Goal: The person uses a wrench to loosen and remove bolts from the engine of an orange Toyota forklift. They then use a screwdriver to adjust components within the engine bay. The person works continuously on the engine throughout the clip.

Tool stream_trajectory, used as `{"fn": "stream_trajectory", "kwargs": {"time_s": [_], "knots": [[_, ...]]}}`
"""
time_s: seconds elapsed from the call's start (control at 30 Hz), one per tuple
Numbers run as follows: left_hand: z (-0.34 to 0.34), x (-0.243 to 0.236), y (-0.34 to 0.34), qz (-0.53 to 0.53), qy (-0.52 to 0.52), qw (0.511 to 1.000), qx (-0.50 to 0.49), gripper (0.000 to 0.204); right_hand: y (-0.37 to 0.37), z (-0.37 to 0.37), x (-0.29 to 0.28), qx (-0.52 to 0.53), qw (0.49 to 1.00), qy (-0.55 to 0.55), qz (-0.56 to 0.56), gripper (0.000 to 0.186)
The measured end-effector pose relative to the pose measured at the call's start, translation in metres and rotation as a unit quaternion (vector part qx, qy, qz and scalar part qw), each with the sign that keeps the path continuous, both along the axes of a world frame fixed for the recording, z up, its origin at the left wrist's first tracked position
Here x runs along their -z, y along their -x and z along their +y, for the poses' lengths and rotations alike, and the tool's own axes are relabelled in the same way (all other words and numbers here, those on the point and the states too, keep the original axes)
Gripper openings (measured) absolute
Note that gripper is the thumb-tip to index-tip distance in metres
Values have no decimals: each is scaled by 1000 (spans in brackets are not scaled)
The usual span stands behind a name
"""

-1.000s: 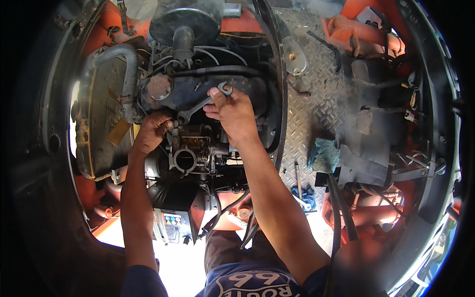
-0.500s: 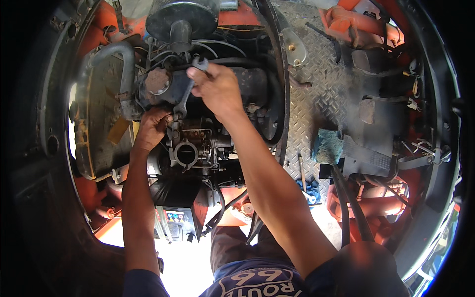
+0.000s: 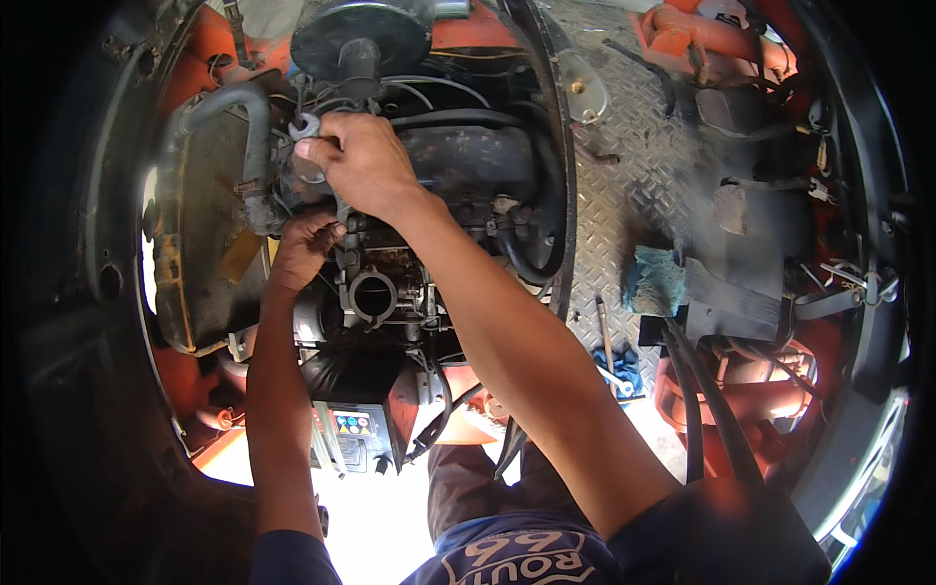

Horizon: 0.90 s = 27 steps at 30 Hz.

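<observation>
My right hand [image 3: 369, 168] is closed around an open-end wrench [image 3: 303, 127] above the black engine cover [image 3: 478, 156]. The wrench's upper jaw sticks out past my thumb. Its lower end reaches down to the metal fittings beside a carburetor-like part [image 3: 353, 298] with a round open bore. There my left hand [image 3: 300, 252] has its thumb and fingers pressed together, close to the wrench's lower end. What the left fingertips pinch, if anything, is too small to make out. My right hand covers much of the rusty round cap on the engine cover.
A radiator [image 3: 200, 292] and a bent hose [image 3: 261, 136] lie left. A black round canister [image 3: 361, 29] stands beyond the engine, a battery [image 3: 353, 441] nearer me. Right are a tread-plate floor [image 3: 619, 214], a teal pad [image 3: 654, 281] on a pedal, levers [image 3: 714, 409] and a blue rag [image 3: 621, 369].
My right hand has swung the wrench's upper end to the left, from over the engine cover toward the round cap. My left hand stays at about the same spot by the fittings.
</observation>
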<state>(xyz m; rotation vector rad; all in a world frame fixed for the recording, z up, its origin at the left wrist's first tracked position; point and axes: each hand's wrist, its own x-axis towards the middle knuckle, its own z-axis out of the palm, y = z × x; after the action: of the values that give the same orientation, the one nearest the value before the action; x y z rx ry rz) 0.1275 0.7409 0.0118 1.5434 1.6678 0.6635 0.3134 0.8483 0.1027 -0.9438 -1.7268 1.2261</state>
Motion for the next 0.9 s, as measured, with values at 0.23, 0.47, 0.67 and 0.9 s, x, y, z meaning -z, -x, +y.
{"fn": "stream_trajectory", "kwargs": {"time_s": [0.23, 0.47, 0.67, 0.9], "knots": [[-8, 8, 6, 9, -123, 992, 35, 7, 16, -11, 8, -122, 983, 106, 90, 22], [4, 0, -7, -30, -114, 993, 22, 11, -37, -14, 3, 160, 978, 109, 79, 22], [-8, -6, -5, 76, -135, 987, 35, 11, -76, -52, 15, 216, 937, 250, 113, 25], [-2, -9, -11, 27, -135, 990, 20, 14, -67, -48, 27, 207, 914, 296, 185, 26]]}}
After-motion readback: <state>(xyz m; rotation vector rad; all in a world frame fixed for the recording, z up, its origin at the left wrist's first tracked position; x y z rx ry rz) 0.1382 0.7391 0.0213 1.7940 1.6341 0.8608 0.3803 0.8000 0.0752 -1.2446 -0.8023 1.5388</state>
